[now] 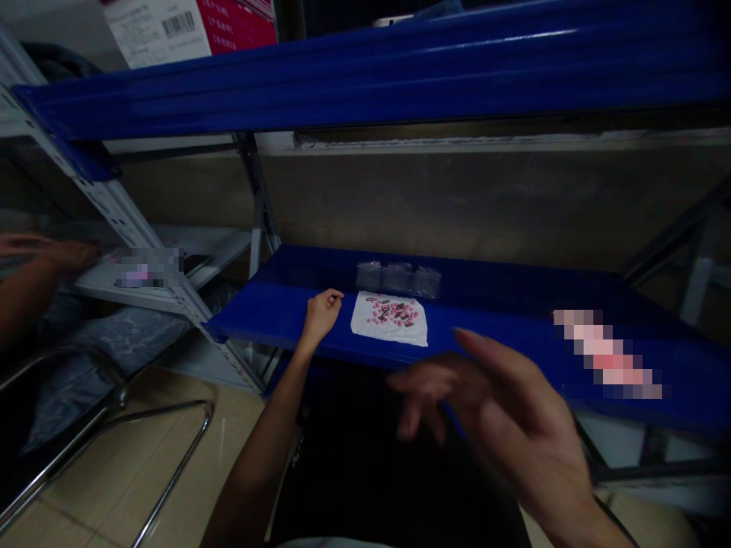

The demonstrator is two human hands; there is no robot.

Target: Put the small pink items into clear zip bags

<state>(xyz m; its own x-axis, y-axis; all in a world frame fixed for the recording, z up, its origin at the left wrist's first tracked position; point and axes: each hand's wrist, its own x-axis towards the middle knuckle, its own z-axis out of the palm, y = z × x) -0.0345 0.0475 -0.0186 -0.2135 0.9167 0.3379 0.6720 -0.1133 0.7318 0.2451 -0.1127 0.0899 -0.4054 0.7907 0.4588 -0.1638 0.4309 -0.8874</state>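
Observation:
My left hand (324, 312) rests on the blue shelf (285, 320) with its fingers curled closed. A small dark spot shows at the fingertips, too small to name. Just right of it lies a white cloth or paper sheet (365, 326) with several small pink and dark pieces (400, 312) scattered over it. Behind the sheet, clear plastic bags (398, 278) lie in a row. Close to the camera, my right hand (502, 415) is raised in front of the shelf edge, blurred by motion. Its fingers are apart and nothing shows in them.
An upper blue shelf beam (365, 80) crosses above the work surface, with a red and white box (188, 30) on top. A pixelated item (608, 354) lies at the right. A metal chair frame (171, 457) and another person's arm (34, 281) are at the left.

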